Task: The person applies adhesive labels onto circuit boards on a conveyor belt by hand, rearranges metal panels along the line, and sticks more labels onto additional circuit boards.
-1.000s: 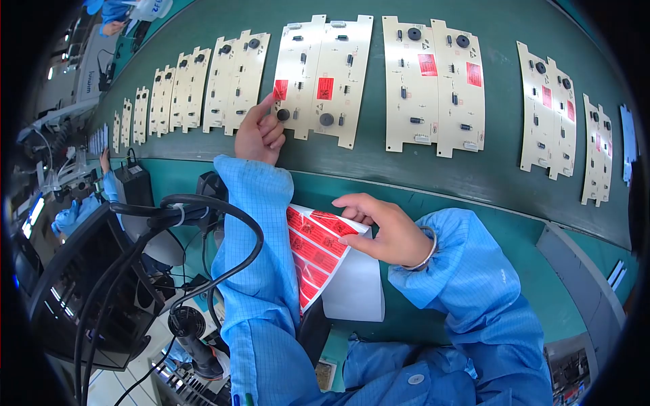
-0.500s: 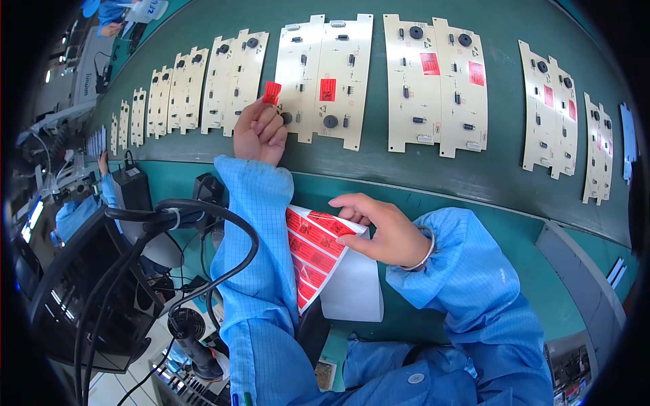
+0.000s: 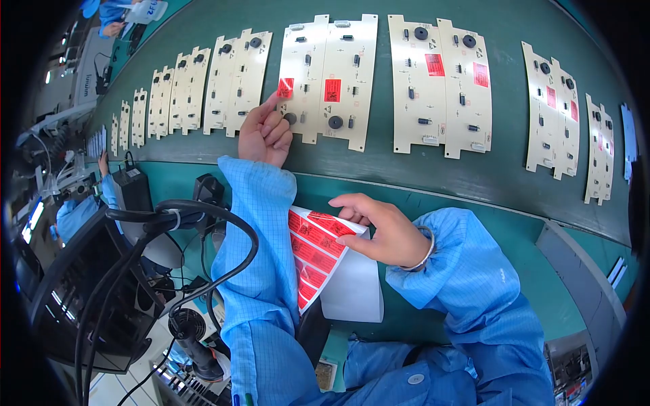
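Note:
My left hand (image 3: 267,134) reaches over a pale circuit board (image 3: 298,61) with its fingers curled. An extended fingertip is at the lower left edge of a small red label (image 3: 286,88), which lies against the board's left part. A second red label (image 3: 332,90) sits on the adjoining board to the right. Lower down, my right hand (image 3: 389,233) grips a sheet of red labels (image 3: 315,250) between thumb and fingers. The sheet is tilted, and its white backing paper (image 3: 352,291) hangs below it.
More circuit boards line the dark green surface (image 3: 379,169), those on the right (image 3: 440,81) bearing red labels. Thick black cables (image 3: 230,210) loop beside my left sleeve, near a monitor (image 3: 95,304). A grey metal bar (image 3: 582,277) stands at right. Other people's sleeves show at far left.
My left hand has moved slightly right and brought the red label down onto the board. The nearer boards have shifted a little to the right. My right hand and the sheet have hardly moved.

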Tool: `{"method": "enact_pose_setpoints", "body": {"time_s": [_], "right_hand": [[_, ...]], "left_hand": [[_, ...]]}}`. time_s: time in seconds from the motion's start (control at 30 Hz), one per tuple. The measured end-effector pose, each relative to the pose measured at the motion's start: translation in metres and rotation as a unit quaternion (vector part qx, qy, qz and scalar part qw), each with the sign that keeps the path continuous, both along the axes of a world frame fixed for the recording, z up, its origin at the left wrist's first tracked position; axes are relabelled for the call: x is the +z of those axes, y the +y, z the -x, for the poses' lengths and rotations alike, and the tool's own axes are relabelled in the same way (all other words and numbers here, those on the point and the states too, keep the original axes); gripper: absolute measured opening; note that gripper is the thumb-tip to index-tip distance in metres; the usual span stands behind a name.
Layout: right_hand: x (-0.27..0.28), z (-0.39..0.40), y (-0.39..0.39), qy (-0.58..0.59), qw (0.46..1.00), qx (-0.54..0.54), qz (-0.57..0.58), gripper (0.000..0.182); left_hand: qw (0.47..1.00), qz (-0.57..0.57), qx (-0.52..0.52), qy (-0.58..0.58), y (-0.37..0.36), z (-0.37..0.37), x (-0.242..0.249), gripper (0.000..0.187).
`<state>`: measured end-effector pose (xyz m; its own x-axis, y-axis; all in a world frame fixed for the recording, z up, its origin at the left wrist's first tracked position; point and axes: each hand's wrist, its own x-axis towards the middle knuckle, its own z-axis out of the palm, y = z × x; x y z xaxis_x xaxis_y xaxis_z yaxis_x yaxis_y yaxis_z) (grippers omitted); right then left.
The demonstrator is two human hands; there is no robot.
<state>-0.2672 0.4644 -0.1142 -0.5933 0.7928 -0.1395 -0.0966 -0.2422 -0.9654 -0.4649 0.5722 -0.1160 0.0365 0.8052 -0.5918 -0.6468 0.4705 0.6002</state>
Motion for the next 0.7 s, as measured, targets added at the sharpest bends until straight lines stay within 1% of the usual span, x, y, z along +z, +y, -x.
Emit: {"method": "enact_pose_setpoints", "body": {"time_s": [0.17, 0.27, 0.37, 0.47, 0.57, 0.63, 0.67, 0.7], "right_hand": [[0.001, 0.001, 0.001, -0.003, 1.000, 0.002, -0.002, 0.041], [0.001, 0.002, 0.002, 0.007, 1.000, 0.005, 0.005, 0.041], [0.002, 0.003, 0.002, 0.009, 1.000, 0.006, 0.006, 0.040], [0.002, 0.005, 0.002, 0.000, 1.000, 0.005, 0.003, 0.040], [0.002, 0.006, 0.003, 0.007, 1.000, 0.008, 0.001, 0.040], [0.001, 0.008, 0.003, 0.008, 1.000, 0.006, 0.002, 0.040], [0.001, 0.008, 0.003, 0.009, 1.000, 0.005, 0.002, 0.040], [0.001, 0.009, 0.003, 0.009, 1.000, 0.006, 0.001, 0.040]], "left_hand": [[0.999, 0.012, -0.017, 0.037, 0.000, 0.002, 0.000, 0.030], [0.994, 0.012, -0.030, 0.108, -0.001, 0.000, 0.002, 0.030], [0.966, 0.009, -0.063, 0.252, 0.000, -0.009, 0.011, 0.028], [0.927, -0.022, -0.077, 0.367, -0.001, -0.011, 0.009, 0.026], [0.881, -0.059, -0.066, 0.464, 0.000, -0.013, 0.000, 0.027], [0.775, -0.103, -0.127, 0.610, -0.002, -0.010, -0.006, 0.029], [0.710, -0.124, -0.156, 0.675, -0.004, -0.009, -0.007, 0.030], [0.625, -0.158, -0.175, 0.744, -0.005, -0.009, -0.007, 0.030]]}}
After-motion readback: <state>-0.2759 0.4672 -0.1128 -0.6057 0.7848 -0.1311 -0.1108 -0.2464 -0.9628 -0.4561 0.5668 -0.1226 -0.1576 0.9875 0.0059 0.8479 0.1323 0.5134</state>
